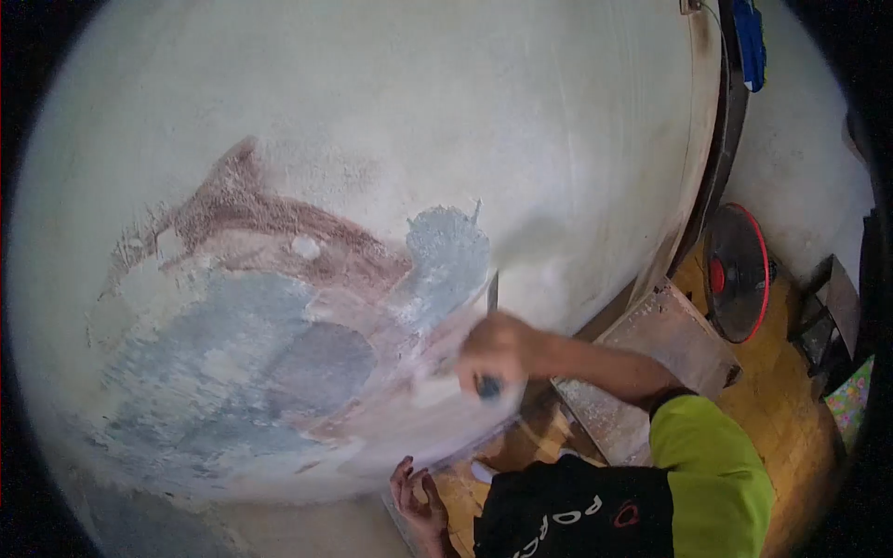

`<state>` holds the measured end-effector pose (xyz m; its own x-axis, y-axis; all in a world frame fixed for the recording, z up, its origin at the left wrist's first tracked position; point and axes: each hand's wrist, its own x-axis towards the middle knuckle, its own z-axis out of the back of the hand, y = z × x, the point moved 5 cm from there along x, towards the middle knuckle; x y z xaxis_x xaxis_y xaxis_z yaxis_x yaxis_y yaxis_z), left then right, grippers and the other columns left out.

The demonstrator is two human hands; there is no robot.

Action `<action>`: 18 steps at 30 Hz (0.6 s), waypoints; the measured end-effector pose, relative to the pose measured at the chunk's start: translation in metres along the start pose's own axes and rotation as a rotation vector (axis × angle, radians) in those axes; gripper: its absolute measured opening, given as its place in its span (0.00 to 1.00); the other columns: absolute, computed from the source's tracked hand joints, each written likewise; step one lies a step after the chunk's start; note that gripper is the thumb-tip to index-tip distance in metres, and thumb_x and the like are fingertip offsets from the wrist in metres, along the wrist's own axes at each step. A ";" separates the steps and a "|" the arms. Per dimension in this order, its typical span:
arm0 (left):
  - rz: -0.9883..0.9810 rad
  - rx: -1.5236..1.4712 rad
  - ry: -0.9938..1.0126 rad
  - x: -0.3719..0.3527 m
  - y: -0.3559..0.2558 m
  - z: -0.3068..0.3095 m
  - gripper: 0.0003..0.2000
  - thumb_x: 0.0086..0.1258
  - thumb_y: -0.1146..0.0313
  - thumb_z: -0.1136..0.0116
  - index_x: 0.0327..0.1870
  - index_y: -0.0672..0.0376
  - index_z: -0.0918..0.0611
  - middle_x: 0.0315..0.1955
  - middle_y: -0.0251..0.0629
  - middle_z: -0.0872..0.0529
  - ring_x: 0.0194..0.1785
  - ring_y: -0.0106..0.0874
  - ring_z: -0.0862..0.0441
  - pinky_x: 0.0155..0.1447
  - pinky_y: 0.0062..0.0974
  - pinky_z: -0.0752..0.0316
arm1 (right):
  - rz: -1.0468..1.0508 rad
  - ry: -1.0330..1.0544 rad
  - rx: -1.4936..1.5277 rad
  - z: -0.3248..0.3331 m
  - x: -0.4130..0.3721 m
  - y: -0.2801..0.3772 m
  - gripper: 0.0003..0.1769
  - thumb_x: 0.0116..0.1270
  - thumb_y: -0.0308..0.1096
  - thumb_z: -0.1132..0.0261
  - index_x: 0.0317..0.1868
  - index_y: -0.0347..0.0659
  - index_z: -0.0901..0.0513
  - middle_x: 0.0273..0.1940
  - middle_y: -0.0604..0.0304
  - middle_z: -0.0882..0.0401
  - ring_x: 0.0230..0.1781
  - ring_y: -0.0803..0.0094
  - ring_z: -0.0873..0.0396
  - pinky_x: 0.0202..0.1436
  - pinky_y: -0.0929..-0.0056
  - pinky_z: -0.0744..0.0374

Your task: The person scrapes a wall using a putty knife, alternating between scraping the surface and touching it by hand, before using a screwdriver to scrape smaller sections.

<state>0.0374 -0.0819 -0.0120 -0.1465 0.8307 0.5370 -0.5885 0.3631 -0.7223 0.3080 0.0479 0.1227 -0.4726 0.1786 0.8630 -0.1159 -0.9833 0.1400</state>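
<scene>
My right hand point(500, 353) is wrapped round the dark handle of a scraper point(493, 292), slightly blurred. Its thin blade, seen nearly edge-on, points up at the wall point(595, 139). Beside the blade the wall carries a patch of grey filler point(448, 256) and a worn reddish-brown painted shape point(279, 232). A larger grey-blue smeared area point(233, 363) spreads at the lower left. Low in the view, my left hand point(420, 500) hangs near the wall's bottom edge, its fingers loosely curved and apart, with nothing visible in them.
A round fan point(738, 272) with a red rim stands on the yellowish floor point(772, 418) at the right. Nearer lies a worn, stained board point(642, 358). A dark object point(828, 312) and flowered cloth point(851, 402) are at the far right. Blue cloth point(750, 46) hangs above.
</scene>
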 end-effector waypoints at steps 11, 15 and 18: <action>0.004 0.035 0.037 0.012 -0.008 -0.013 0.10 0.63 0.84 0.42 0.41 0.59 0.16 0.54 0.51 0.17 0.60 0.47 0.21 0.58 0.42 0.24 | 0.135 -0.146 -0.014 0.006 0.011 0.033 0.09 0.53 0.30 0.30 0.22 0.45 0.23 0.19 0.67 0.26 0.19 0.69 0.23 0.22 0.68 0.27; -0.043 -0.034 0.007 0.008 -0.017 -0.005 0.08 0.64 0.83 0.42 0.40 0.59 0.16 0.54 0.51 0.17 0.59 0.47 0.21 0.58 0.43 0.24 | -0.121 -0.198 0.082 0.013 0.000 -0.009 0.11 0.59 0.32 0.31 0.22 0.45 0.24 0.19 0.66 0.25 0.19 0.65 0.21 0.23 0.67 0.25; 0.013 0.054 0.034 0.005 -0.004 -0.004 0.07 0.66 0.81 0.43 0.40 0.60 0.15 0.54 0.50 0.17 0.59 0.47 0.21 0.58 0.43 0.24 | 0.230 -0.223 -0.231 0.007 -0.004 0.041 0.13 0.54 0.36 0.27 0.22 0.46 0.24 0.19 0.66 0.25 0.18 0.66 0.21 0.21 0.67 0.25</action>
<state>0.0424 -0.0780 -0.0079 -0.1277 0.8494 0.5121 -0.6292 0.3298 -0.7038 0.3113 0.0063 0.1288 -0.3112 -0.0826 0.9468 -0.2343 -0.9588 -0.1607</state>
